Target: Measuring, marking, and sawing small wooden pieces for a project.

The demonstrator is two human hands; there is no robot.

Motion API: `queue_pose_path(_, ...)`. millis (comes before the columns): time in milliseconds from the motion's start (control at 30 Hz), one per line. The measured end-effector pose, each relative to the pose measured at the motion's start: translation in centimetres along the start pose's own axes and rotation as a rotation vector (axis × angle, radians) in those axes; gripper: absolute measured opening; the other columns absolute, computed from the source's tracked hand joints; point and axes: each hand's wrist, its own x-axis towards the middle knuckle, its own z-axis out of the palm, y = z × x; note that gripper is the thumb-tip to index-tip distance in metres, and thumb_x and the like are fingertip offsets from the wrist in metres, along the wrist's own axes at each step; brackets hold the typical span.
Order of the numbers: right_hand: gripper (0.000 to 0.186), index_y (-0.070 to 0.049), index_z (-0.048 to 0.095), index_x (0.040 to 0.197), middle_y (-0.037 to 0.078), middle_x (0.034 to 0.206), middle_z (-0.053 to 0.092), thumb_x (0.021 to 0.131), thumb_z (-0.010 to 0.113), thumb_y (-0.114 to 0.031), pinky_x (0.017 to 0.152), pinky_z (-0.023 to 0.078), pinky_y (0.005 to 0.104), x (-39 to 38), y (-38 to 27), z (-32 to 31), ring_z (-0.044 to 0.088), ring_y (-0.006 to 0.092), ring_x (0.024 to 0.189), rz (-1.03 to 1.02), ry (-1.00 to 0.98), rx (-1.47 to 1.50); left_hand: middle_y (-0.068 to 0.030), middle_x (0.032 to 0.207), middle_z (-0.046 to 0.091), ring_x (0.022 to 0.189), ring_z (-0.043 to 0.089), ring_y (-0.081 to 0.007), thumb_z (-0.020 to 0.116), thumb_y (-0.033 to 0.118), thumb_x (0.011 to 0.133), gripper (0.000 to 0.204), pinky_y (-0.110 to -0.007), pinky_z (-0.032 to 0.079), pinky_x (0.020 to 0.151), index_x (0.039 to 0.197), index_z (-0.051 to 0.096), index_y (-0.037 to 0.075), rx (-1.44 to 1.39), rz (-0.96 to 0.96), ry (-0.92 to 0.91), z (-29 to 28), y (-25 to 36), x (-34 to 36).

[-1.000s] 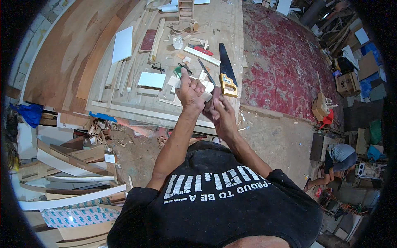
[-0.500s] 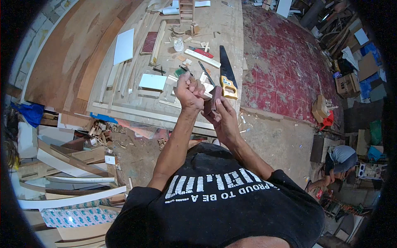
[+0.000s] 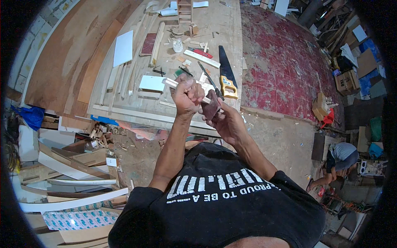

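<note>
My left hand (image 3: pixel 189 97) is closed around a pale wooden stick (image 3: pixel 170 82), whose ends show on both sides of the fist. In my right hand (image 3: pixel 230 124) is a folded piece of reddish-brown sandpaper (image 3: pixel 212 106), held against the stick's right end. Both hands are over the near edge of the workbench (image 3: pixel 198 25). Just beyond them lie a handsaw (image 3: pixel 226 68) with a yellow handle, a thin dark file-like tool (image 3: pixel 210 79) and a white-topped block (image 3: pixel 152 83).
Wood strips, a red-handled tool (image 3: pixel 202 53), a clear jar (image 3: pixel 178 45) and a small ladder-like wooden piece (image 3: pixel 185 11) lie on the bench. Offcuts (image 3: pixel 74 165) pile up at left. A person (image 3: pixel 341 159) bends down at far right, beyond the red floor (image 3: pixel 281 70).
The sandpaper has turned and now lies flatter at the stick's end. More of the stick shows left of my left fist. The person at right has bent lower.
</note>
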Motion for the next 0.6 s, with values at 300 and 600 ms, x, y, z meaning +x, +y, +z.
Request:
queue_pose_path(300,0.041,0.001,0.053,0.13,0.008,0.101,0.062,0.103,0.054,-0.03,0.075,0.055,0.0341,3.4,0.8,-1.4,0.065,0.0185,0.083,-0.206,0.037,-0.025,-0.0093,0.072,0.048,0.067,0.051,-0.0203,0.05,-0.001,0.081,0.015,-0.037,0.048,0.067,0.093,0.045,0.007,0.044,-0.016,0.233,2.6,0.1,0.3)
queue_pose_path(600,0.05,0.002,0.052,0.14,0.005,0.096,0.065,0.1,0.061,-0.026,0.074,0.044,0.0239,4.7,3.7,-1.3,0.055,0.0085,0.084,-0.603,0.105,-0.409,0.005,0.057,0.028,0.049,0.026,-0.0104,0.057,0.047,0.099,0.04,-0.028,0.031,0.053,0.075,0.046,0.017,-0.269,-0.024,0.533,0.1,-0.3,2.2)
